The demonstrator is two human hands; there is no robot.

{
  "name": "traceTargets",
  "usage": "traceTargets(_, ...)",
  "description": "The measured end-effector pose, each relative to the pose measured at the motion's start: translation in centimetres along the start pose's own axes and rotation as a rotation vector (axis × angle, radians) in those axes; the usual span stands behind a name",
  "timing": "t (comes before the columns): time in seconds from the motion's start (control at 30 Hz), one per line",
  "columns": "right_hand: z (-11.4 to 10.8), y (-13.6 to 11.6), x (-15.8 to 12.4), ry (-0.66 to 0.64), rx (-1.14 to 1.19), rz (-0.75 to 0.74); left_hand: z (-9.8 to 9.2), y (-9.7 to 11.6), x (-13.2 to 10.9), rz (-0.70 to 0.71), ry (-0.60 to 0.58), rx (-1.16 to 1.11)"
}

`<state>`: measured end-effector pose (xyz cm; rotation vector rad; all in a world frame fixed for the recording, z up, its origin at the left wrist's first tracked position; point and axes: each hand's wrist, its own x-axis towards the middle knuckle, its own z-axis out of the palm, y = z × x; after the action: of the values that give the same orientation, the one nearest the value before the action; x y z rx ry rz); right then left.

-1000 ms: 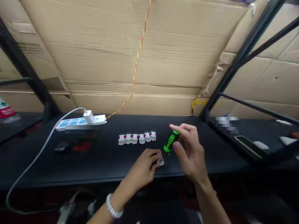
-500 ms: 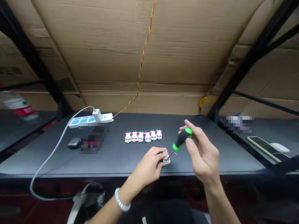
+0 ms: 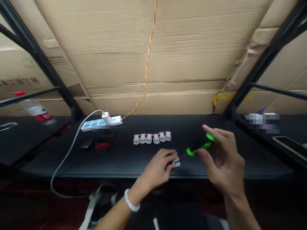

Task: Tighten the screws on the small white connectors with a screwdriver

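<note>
Near the front edge of the dark table, my left hand [image 3: 158, 167] pinches a small white and purple part [image 3: 176, 160] between thumb and fingers. My right hand [image 3: 225, 156] has its thumb and fingers around the handle of a green and black screwdriver [image 3: 192, 152]. The screwdriver is tilted, with its thin shaft reaching down-left to the part; the exact tip contact is too small to tell. Behind my left hand, several similar white and purple parts [image 3: 149, 138] stand side by side in a row.
A white power strip [image 3: 96, 123] with a plugged-in charger and grey cable lies at the back left. A bottle [image 3: 39, 110] is beyond the left metal post. A phone [image 3: 291, 147] lies at the right. Cardboard [image 3: 153, 64] backs the table [image 3: 153, 169].
The screwdriver has tilted lower, its handle farther right with my right hand. My left hand still holds the part. The whole view has shifted slightly.
</note>
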<state>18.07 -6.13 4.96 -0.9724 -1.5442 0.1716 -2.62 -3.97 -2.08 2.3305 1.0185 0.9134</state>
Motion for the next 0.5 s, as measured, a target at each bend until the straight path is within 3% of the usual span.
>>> traceTargets(0.1, -0.03, 0.15, 0.41, 0.046, -0.07, -0.011, -0.07, 0.03, 0.04, -0.005, 0.002, 0.005)
traceTargets(0.27, 0.43, 0.26, 0.35, -0.072, 0.128, 0.042, 0.04, -0.19, 0.06, -0.001, -0.001, 0.008)
traceTargets(0.43, 0.74, 0.43, 0.28, 0.027, 0.021, 0.009, 0.11, -0.25, 0.08, -0.008, -0.002, 0.023)
traceTargets(0.5, 0.7, 0.44, 0.28, -0.02, 0.062, 0.032, 0.09, -0.26, 0.1, -0.002, 0.001, 0.026)
